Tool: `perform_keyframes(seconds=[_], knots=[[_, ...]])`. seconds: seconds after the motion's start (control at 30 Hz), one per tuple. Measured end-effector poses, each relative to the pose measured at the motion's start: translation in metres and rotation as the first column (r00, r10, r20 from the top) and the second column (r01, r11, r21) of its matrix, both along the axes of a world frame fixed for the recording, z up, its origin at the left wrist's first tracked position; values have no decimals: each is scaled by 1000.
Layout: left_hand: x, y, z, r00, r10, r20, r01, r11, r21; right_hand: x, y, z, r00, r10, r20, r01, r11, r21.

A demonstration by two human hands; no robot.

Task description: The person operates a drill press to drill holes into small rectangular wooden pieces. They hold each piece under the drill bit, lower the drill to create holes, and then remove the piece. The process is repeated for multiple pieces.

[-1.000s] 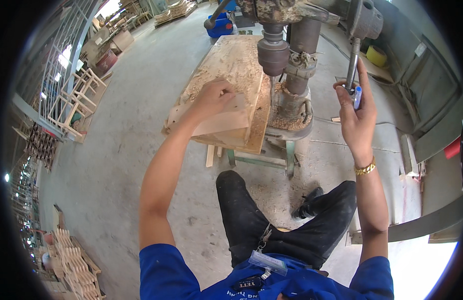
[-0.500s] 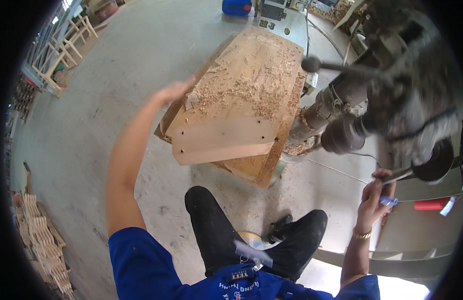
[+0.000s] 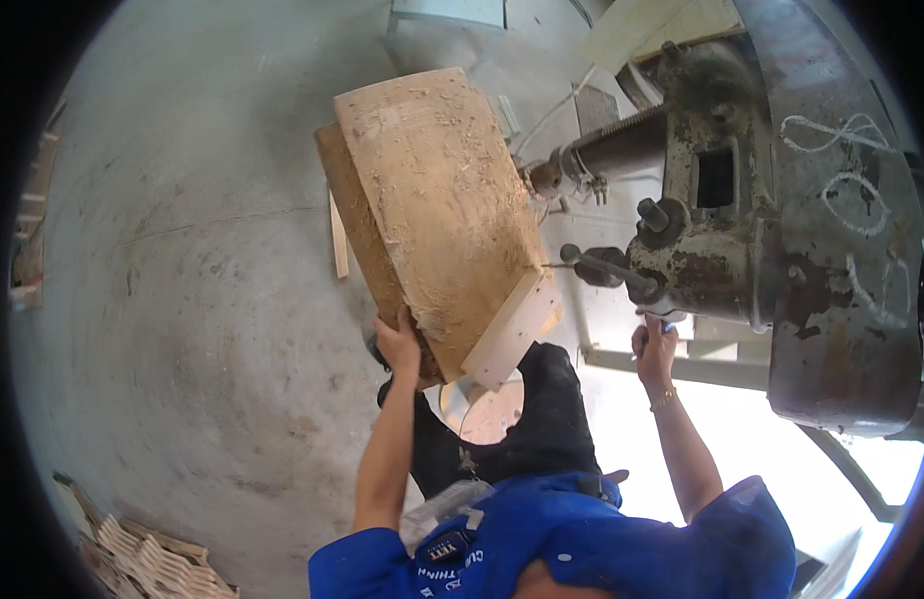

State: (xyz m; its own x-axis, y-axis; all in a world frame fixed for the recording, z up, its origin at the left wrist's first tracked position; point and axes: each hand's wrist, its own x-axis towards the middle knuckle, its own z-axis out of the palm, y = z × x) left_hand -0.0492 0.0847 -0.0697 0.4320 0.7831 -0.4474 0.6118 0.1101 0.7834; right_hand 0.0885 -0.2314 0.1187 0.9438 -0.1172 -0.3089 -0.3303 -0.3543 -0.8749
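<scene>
A pale wooden board (image 3: pixel 512 324) with small drilled holes stands on its edge at the near right corner of a wooden worktable (image 3: pixel 442 190). Its far end is close to a thin drill bit (image 3: pixel 556 266) in the chuck (image 3: pixel 600 268) of a drill press (image 3: pixel 716 235); whether they touch I cannot tell. My left hand (image 3: pixel 400 349) is closed round the table's near left edge, thumb on top. Under the press head, my right hand (image 3: pixel 657 354) has its fingers curled, a small blue thing (image 3: pixel 668 326) beside them. What it grips is hidden.
Wood shavings lie over the worktable. A round stool seat (image 3: pixel 489 411) shows between my legs. A thin wood strip (image 3: pixel 338 237) leans left of the table, and stacked wooden parts (image 3: pixel 148 559) lie at the lower left. The press column (image 3: pixel 622 145) stands to the right.
My view has swung. My left hand has come from beside the table's far left to its near edge. The board has turned steeply and sits at the near right corner, by the drill bit.
</scene>
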Motion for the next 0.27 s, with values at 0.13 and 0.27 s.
perform_keyframes(seconds=[0.13,0.27], knots=[[2,-11,5,994,89,-58,-92,994,-66,0,42,-6,995,-87,54,84,995,60],[-6,-46,11,979,8,-205,-11,1000,-13,30,61,3,988,-89,126,88,996,16]])
